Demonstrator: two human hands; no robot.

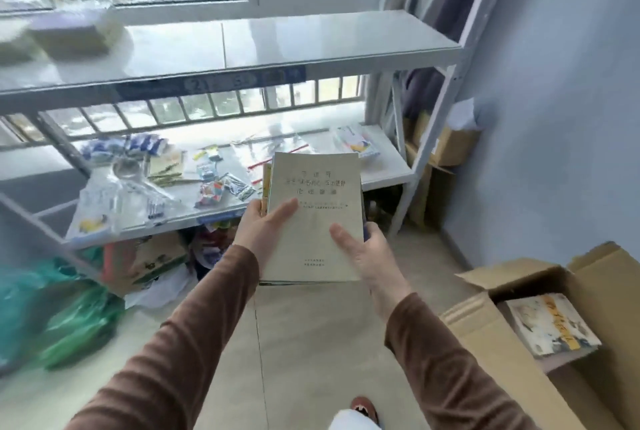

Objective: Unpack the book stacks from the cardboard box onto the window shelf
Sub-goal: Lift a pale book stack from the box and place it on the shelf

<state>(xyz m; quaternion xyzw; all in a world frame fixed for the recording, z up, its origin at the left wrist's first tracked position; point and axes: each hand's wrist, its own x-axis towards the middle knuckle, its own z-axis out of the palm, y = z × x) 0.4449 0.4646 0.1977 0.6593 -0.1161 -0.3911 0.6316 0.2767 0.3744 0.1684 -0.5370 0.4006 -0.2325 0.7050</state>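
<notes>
top shelf (311, 45) right part bare, blurred stack (72, 34) at left

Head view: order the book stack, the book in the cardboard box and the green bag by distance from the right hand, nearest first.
1. Book stack: held in the right hand, in front.
2. Book in the cardboard box: lower right, on the floor.
3. Green bag: far left, on the floor.

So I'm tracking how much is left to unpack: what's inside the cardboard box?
Inside the cardboard box, one book with a pale illustrated cover lies on top. Anything beneath it is covered, and the box walls hide the rest.
</notes>
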